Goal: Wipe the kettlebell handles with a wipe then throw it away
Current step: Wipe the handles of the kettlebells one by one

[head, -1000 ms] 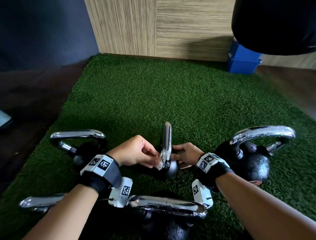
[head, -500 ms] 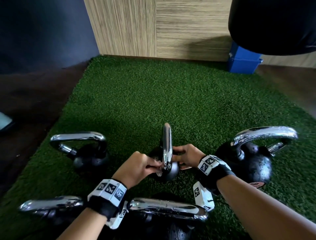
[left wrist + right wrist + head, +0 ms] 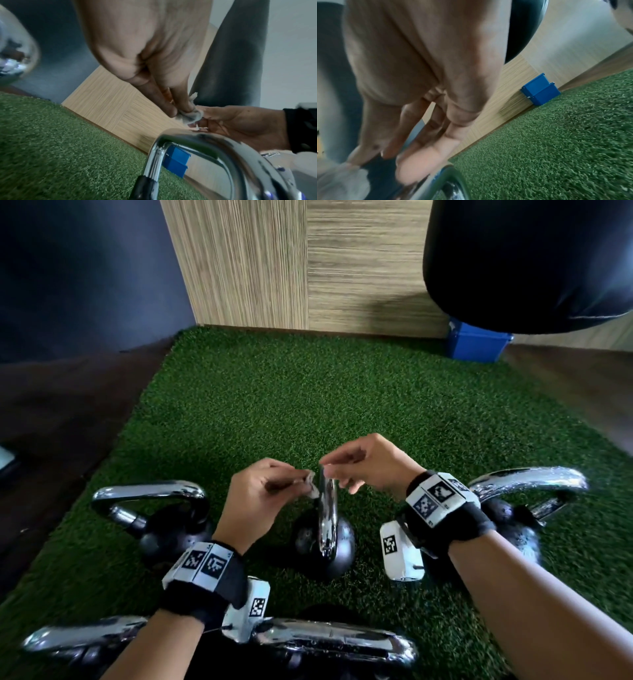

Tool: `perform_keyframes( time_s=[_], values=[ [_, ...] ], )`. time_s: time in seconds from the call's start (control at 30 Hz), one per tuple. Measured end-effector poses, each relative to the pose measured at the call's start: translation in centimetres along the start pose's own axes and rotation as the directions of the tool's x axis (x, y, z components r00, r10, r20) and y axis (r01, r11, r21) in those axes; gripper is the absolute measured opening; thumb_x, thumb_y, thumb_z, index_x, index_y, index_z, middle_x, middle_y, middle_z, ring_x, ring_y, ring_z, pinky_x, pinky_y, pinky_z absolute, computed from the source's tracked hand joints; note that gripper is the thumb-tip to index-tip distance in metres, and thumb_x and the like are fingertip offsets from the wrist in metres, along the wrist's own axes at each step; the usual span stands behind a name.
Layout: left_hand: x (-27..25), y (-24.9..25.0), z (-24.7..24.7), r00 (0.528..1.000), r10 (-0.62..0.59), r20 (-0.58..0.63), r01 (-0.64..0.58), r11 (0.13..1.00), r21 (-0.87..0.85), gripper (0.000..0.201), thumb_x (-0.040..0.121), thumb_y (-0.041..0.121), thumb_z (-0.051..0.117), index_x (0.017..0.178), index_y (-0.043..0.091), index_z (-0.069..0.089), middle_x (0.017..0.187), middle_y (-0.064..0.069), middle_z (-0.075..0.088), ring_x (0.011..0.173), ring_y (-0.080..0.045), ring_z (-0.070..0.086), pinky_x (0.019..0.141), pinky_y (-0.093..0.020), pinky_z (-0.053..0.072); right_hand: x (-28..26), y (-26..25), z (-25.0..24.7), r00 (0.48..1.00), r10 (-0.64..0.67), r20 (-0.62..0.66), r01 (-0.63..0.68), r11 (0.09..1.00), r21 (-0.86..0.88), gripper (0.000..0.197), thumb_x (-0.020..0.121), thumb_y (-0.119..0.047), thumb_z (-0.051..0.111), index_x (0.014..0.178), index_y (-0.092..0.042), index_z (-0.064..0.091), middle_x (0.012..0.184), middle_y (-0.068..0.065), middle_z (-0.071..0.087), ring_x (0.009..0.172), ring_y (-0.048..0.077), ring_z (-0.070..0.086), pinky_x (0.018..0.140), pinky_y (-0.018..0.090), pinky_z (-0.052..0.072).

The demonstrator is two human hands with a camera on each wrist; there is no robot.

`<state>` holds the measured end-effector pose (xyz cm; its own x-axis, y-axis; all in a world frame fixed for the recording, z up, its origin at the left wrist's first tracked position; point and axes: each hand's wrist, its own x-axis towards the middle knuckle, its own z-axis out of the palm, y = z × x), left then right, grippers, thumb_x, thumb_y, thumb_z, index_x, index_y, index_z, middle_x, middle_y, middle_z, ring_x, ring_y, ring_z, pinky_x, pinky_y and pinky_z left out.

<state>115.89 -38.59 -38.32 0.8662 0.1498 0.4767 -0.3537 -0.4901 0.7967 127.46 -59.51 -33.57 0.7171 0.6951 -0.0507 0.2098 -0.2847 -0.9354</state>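
A small black kettlebell (image 3: 325,546) stands on the green turf with its chrome handle (image 3: 327,508) edge-on to me. My left hand (image 3: 303,481) pinches a crumpled white wipe (image 3: 311,482) against the left side of the handle's top. The left wrist view shows the wipe (image 3: 190,116) held between thumb and fingertips just above the handle (image 3: 197,139). My right hand (image 3: 330,470) pinches the top of the handle from the right. In the blurred right wrist view its thumb (image 3: 423,155) lies along the chrome handle (image 3: 436,180).
Other chrome-handled kettlebells stand at the left (image 3: 161,525), at the right (image 3: 513,508) and close in front (image 3: 325,642). A blue bin (image 3: 476,344) sits by the wooden wall at the back right. A black punching bag (image 3: 531,261) hangs above it.
Both hands have risen from the base of the handle to its top. The left hand carried the wipe up along the chrome.
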Motion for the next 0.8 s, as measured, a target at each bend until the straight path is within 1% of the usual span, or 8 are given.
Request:
perform_keyframes(
  time_s=[0.1, 0.27, 0.43, 0.57, 0.63, 0.7, 0.77, 0.8],
  values=[
    [0.8, 0.3, 0.2, 0.999, -0.027, 0.019, 0.028, 0.995, -0.095, 0.028, 0.074, 0.030, 0.089, 0.100, 0.027, 0.082, 0.097, 0.009, 0.079, 0.088, -0.013, 0.077, 0.082, -0.028, 0.061, -0.2, -1.0, 0.6, 0.996, -0.023, 0.086, 0.016, 0.996, 0.082, 0.020, 0.077, -0.022, 0.079, 0.098, -0.021, 0.077, 0.097, 0.016, 0.077, 0.079, 0.024, 0.073, 0.066, 0.029, 0.059],
    [1.5, 0.4, 0.9, 0.993, -0.102, 0.060, 0.115, 0.950, -0.290, 0.045, 0.062, 0.030, 0.094, 0.102, 0.036, 0.074, 0.097, 0.000, 0.081, 0.089, -0.018, 0.079, 0.083, -0.029, 0.063, -0.6, -0.8, 0.9, 0.996, -0.015, 0.087, -0.003, 0.978, 0.206, 0.030, 0.088, 0.003, 0.069, 0.117, 0.010, 0.066, 0.110, 0.032, 0.070, 0.085, 0.033, 0.071, 0.074, 0.031, 0.063],
    [1.5, 0.8, 0.6, 0.965, -0.103, 0.239, 0.200, 0.882, -0.426, 0.088, 0.072, 0.023, 0.095, 0.145, 0.039, 0.049, 0.121, -0.006, 0.076, 0.112, -0.025, 0.074, 0.091, -0.029, 0.059, -0.7, -0.5, 0.7, 1.000, 0.020, -0.020, -0.014, 0.954, 0.299, 0.025, 0.084, -0.001, 0.073, 0.108, 0.006, 0.066, 0.108, 0.028, 0.070, 0.089, 0.037, 0.071, 0.084, 0.050, 0.061],
    [1.8, -0.9, 0.2, 0.951, -0.187, 0.246, 0.256, 0.924, -0.285, 0.082, 0.082, 0.000, 0.082, 0.140, 0.049, 0.049, 0.131, 0.005, 0.071, 0.119, -0.024, 0.069, 0.091, -0.030, 0.059, -0.4, 0.5, 0.0, 0.983, 0.097, -0.156, -0.025, 0.912, 0.409, 0.034, 0.073, -0.010, 0.081, 0.101, 0.003, 0.066, 0.103, 0.018, 0.071, 0.088, 0.029, 0.073, 0.077, 0.045, 0.063],
    [1.5, -2.2, 0.0, 0.884, -0.335, 0.326, 0.335, 0.940, 0.059, 0.087, 0.078, -0.007, 0.080, 0.137, 0.049, 0.050, 0.140, 0.010, 0.063, 0.129, -0.023, 0.062, 0.094, -0.032, 0.057, -0.4, 1.4, -0.4, 0.949, 0.169, -0.267, -0.029, 0.889, 0.457, 0.028, 0.074, -0.007, 0.082, 0.096, -0.001, 0.067, 0.103, 0.016, 0.071, 0.087, 0.026, 0.075, 0.069, 0.037, 0.063],
    [0.4, -3.3, 0.7, 0.721, -0.461, 0.517, 0.282, 0.877, 0.388, 0.110, 0.068, 0.008, 0.092, 0.156, 0.036, 0.031, 0.157, 0.007, 0.045, 0.142, -0.018, 0.046, 0.111, -0.037, 0.047, -0.4, 2.6, -0.5, 0.902, 0.233, -0.364, -0.038, 0.882, 0.470, 0.020, 0.078, -0.002, 0.079, 0.093, -0.002, 0.067, 0.104, 0.015, 0.070, 0.087, 0.026, 0.075, 0.065, 0.035, 0.063],
    [-1.3, -3.8, 2.7, 0.593, -0.473, 0.651, 0.182, 0.867, 0.464, 0.140, 0.059, 0.032, 0.098, 0.163, 0.025, 0.005, 0.164, 0.006, 0.033, 0.145, -0.011, 0.037, 0.121, -0.034, 0.034, -0.2, 3.9, -0.2, 0.862, 0.287, -0.417, -0.083, 0.892, 0.444, 0.020, 0.079, 0.000, 0.079, 0.094, -0.004, 0.066, 0.105, 0.015, 0.069, 0.090, 0.026, 0.075, 0.068, 0.036, 0.064],
    [-2.2, -4.0, 3.8, 0.596, -0.452, 0.664, 0.151, 0.875, 0.461, 0.148, 0.055, 0.044, 0.098, 0.163, 0.024, -0.001, 0.163, 0.006, 0.031, 0.143, -0.009, 0.038, 0.122, -0.032, 0.033, -0.1, 4.6, 0.1, 0.851, 0.311, -0.424, -0.117, 0.898, 0.423, 0.022, 0.078, -0.001, 0.080, 0.095, -0.005, 0.067, 0.105, 0.015, 0.069, 0.091, 0.026, 0.075, 0.071, 0.038, 0.064]
  ],
)
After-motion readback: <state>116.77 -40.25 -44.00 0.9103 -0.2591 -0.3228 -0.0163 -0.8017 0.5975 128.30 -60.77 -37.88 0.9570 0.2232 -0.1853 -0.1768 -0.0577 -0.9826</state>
